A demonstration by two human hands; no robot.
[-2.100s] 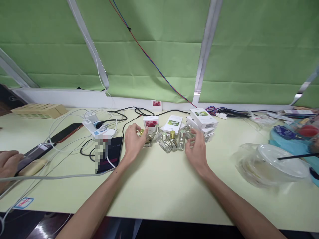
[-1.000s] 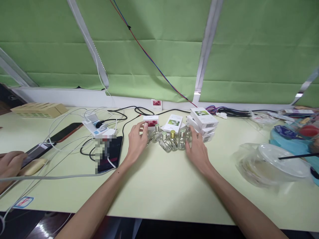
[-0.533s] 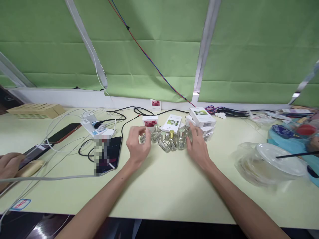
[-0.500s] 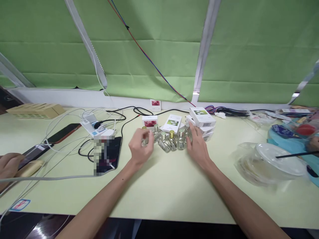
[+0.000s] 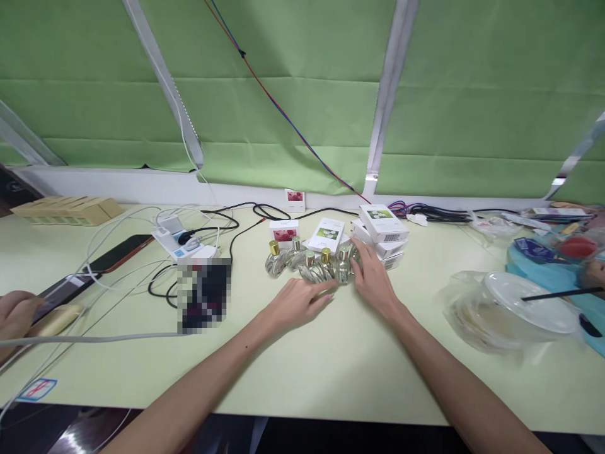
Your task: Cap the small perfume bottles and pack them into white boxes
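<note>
Several small clear glass bottles stand close together in the middle of the table, some with gold caps and some with silvery-green ones. My left hand (image 5: 302, 302) lies low in front of them, index finger stretched to the right along their bases and thumb apart. A gold-capped bottle (image 5: 275, 260) is at the group's left end. At the right end, my right hand (image 5: 375, 280) rests with fingers spread against the bottles, beside a silver-capped bottle (image 5: 343, 265). Its fingertips partly cover another bottle behind. Neither hand grips anything that I can see.
Behind the bottles are a flat white box (image 5: 327, 236), a red-flower box (image 5: 284, 232) and a stack of white boxes (image 5: 384, 228). A power strip (image 5: 182, 243) with cables lies left. A lidded bowl in plastic (image 5: 529, 302) stands right. Another person's hand (image 5: 16, 315) is far left.
My left hand has left the gold-capped bottle at the left end, moved right and lower, and its index finger has straightened along the front. My right hand has hardly moved.
</note>
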